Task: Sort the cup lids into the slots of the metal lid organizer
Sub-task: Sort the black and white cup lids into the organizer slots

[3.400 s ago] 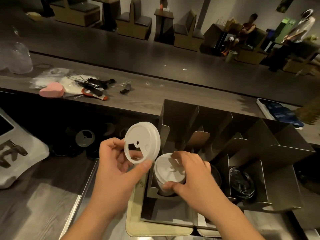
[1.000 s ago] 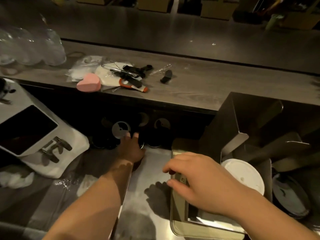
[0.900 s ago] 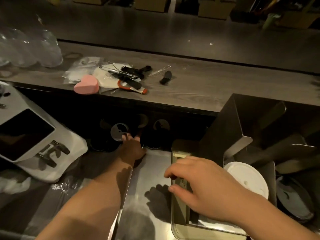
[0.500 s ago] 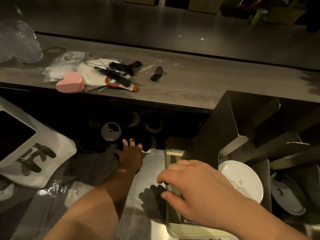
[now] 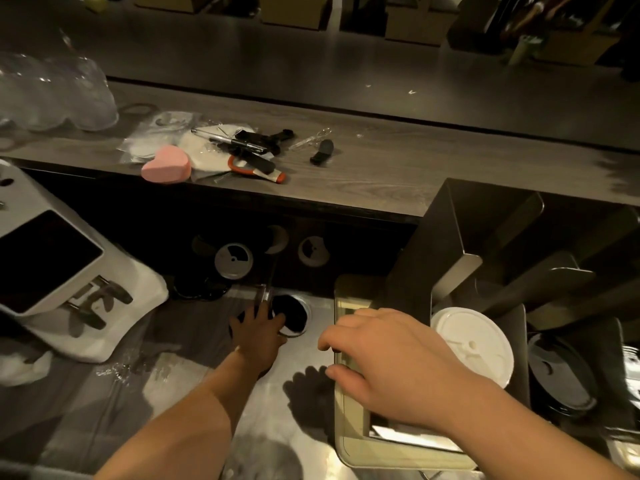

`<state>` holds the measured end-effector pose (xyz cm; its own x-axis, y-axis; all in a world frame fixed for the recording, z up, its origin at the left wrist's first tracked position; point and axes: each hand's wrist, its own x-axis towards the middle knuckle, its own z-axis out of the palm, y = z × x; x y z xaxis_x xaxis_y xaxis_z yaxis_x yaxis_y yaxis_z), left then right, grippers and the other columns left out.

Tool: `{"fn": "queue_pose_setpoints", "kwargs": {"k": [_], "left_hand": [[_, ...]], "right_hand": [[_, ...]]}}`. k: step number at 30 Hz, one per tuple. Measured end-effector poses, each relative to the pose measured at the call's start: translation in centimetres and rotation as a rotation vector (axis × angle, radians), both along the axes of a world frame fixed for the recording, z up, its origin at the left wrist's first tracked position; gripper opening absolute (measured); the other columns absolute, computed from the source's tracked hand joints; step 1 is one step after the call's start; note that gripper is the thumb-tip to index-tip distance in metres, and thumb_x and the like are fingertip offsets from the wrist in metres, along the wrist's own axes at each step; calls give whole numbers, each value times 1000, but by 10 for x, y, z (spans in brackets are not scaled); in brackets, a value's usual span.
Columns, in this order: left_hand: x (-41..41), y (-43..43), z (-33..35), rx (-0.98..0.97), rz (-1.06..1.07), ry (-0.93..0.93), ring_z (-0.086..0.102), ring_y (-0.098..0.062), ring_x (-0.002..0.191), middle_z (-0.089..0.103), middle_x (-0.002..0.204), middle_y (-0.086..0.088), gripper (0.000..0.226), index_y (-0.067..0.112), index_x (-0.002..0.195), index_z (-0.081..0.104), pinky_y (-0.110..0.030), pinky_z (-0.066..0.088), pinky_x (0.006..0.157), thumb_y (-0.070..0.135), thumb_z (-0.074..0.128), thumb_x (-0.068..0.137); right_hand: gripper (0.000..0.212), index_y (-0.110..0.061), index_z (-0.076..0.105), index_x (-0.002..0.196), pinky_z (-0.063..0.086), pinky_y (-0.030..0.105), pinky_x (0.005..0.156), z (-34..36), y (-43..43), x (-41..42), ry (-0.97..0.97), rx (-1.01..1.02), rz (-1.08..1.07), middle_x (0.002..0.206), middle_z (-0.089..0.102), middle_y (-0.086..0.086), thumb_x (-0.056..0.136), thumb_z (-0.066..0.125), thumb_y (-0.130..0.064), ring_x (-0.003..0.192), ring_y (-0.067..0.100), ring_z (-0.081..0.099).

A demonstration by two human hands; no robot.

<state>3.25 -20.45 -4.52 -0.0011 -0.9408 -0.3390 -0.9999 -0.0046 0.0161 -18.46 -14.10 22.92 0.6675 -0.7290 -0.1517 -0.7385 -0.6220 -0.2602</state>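
Reaches the left hand (image 5: 258, 332) forward to the steel counter (image 5: 304, 355) and lays spread fingers on the left rim of a black cup lid (image 5: 291, 315) lying flat there; cannot tell in the shadow whether the thumb hooks that rim or only touches it. Holds the right hand (image 5: 391, 362) in the air, palm down, fingers loosely curled round nothing, over the left edge of the beige tray (image 5: 341, 410) under the metal lid organizer (image 5: 450, 237). Finds a stack of white lids (image 5: 472, 344) leaning in the organizer's leftmost slot, just beside the right hand, and dark lids (image 5: 557, 375) in the slot to the right of it. Makes out further slots behind, parted by angled steel dividers, contents hidden. Picks out more loose lids in the dark recess below the wooden shelf (image 5: 363, 168): a grey lid (image 5: 233, 261) standing on edge beyond the left hand, a pale lid (image 5: 311, 251) further right, well apart from the organizer. Notes on the shelf a pink heart-shaped block (image 5: 166, 166), pens (image 5: 225, 136) on white wrappers, small black parts, and clear plastic cups (image 5: 52, 95) at the far left. Notes at the left edge a white machine with a dark screen (image 5: 45, 258), resting on a white bag (image 5: 104, 334) with dark lettering.
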Motion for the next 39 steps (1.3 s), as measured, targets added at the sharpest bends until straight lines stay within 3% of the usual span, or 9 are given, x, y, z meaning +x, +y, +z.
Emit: {"fn": "queue_pose_setpoints", "kwargs": {"k": [5, 9, 12, 18, 26, 28, 31, 34, 39], "left_hand": [[5, 20, -4, 8, -28, 51, 21, -32, 141, 38, 150, -3, 31, 42, 127, 53, -59, 24, 110, 50, 42, 99], [14, 33, -6, -173, -101, 153, 51, -33, 115, 60, 114, -1, 18, 36, 97, 67, -52, 41, 91, 48, 55, 90], [17, 41, -5, -335, -103, 247, 55, -28, 94, 60, 95, 1, 27, 33, 84, 68, -44, 46, 77, 50, 47, 89], [1, 62, 25, -579, -32, 467, 53, -24, 93, 57, 96, 3, 18, 26, 87, 71, -36, 41, 70, 36, 56, 91], [-24, 105, 124, -832, -128, 619, 50, -28, 104, 58, 98, -4, 20, 22, 91, 69, -41, 41, 85, 38, 57, 93], [-26, 116, 158, -924, -237, 622, 47, -29, 107, 55, 100, -4, 5, 23, 92, 63, -43, 40, 90, 22, 64, 87], [-28, 121, 203, -1035, -323, 607, 44, -28, 109, 53, 98, -4, 22, 24, 91, 59, -42, 38, 92, 6, 62, 79], [-32, 123, 229, -1046, -369, 591, 44, -28, 109, 54, 96, -6, 22, 20, 87, 67, -41, 38, 93, 1, 70, 77], [-51, 122, 256, -981, -514, 515, 47, -30, 109, 51, 103, -3, 33, 21, 89, 67, -48, 41, 93, 3, 83, 68]], "right_hand": [[29, -40, 55, 122, 48, 30, 92, 3, -1, -4, -73, 58, -32, 110, 63, -18, 95, 49, -49, 104, 3, 55], [26, -39, 60, 120, 49, 27, 90, 7, -3, -9, -153, 91, -76, 107, 63, -20, 95, 55, -45, 102, 0, 55], [26, -39, 61, 119, 50, 28, 90, 6, -2, -12, -173, 94, -76, 106, 62, -21, 95, 55, -45, 102, 1, 55], [23, -38, 63, 116, 51, 28, 90, 5, -1, -14, -237, 118, -86, 103, 62, -22, 95, 56, -43, 100, -1, 56], [22, -35, 61, 116, 46, 19, 91, 12, -2, -19, -379, 40, -226, 114, 49, -23, 95, 60, -28, 108, -2, 50], [27, -36, 58, 122, 48, 19, 92, 18, -7, -22, -385, 87, -289, 122, 45, -23, 97, 57, -25, 112, -2, 49], [30, -38, 57, 126, 54, 28, 90, 33, -11, -29, -561, 309, -382, 120, 57, -20, 100, 52, -23, 110, 2, 58], [23, -32, 66, 115, 53, 32, 86, 46, -7, -37, -812, 476, -395, 106, 70, -9, 101, 49, -23, 102, 8, 65], [36, -23, 70, 110, 50, 33, 93, 56, 12, -55, -882, 405, -283, 104, 71, -2, 99, 41, -41, 107, 17, 64]]}}
